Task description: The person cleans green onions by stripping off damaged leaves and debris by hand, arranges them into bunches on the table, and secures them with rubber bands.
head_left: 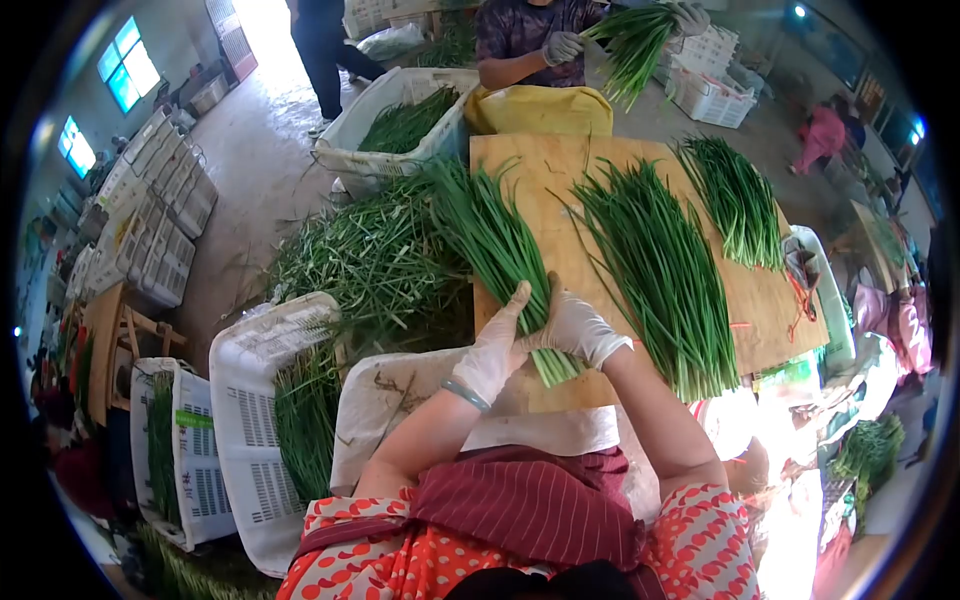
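Observation:
Both hands wear whitish gloves and close around the lower part of a bunch of garlic chives at the left side of the wooden board. My left hand grips it from the left, thumb lying along the stalks. From the right, my right hand wraps the same bunch, close to the left hand. Pale cut ends stick out below the hands toward me, and the green tips point away. To the right lies a larger pile of garlic chives, and a smaller pile is at the far right.
Left of the board is a heap of loose trimmings. White crates of chives stand at my left, another crate beyond the heap. Scissors with red handles rest at the board's right edge. Opposite, a gloved co-worker holds chives.

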Action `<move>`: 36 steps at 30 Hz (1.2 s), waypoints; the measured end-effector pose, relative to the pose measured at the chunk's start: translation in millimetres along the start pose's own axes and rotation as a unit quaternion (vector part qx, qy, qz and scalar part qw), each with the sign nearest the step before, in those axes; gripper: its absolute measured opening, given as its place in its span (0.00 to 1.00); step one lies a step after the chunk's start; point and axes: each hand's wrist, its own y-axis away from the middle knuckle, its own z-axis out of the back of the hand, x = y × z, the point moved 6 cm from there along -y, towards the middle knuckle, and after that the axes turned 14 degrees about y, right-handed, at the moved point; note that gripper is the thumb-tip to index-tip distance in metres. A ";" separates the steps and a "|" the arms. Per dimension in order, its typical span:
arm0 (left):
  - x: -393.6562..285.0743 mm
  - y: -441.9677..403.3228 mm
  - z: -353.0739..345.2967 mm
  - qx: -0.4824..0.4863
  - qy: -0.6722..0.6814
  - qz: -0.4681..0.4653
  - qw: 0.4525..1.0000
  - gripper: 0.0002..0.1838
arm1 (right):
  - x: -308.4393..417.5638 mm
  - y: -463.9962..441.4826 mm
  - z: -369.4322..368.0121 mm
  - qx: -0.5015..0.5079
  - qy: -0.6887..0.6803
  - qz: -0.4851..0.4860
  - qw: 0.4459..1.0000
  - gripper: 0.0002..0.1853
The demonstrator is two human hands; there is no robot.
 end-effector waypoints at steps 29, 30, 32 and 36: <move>-35.4 7.5 -70.2 0.159 -0.286 -0.258 0.909 0.33 | 6.3 -8.8 23.5 -0.172 -0.284 0.126 0.935 0.41; -35.7 9.6 -71.1 0.157 -0.261 -0.241 0.922 0.35 | 9.8 -2.1 34.8 -0.211 -0.225 0.125 0.943 0.42; -32.8 19.3 -75.2 0.137 -0.204 -0.199 0.949 0.38 | 14.4 17.6 53.0 -0.255 -0.172 0.092 0.947 0.44; -10.9 2.0 -36.6 0.055 -0.097 -0.096 0.989 0.22 | 6.2 38.0 43.8 -0.141 -0.083 -0.009 0.987 0.41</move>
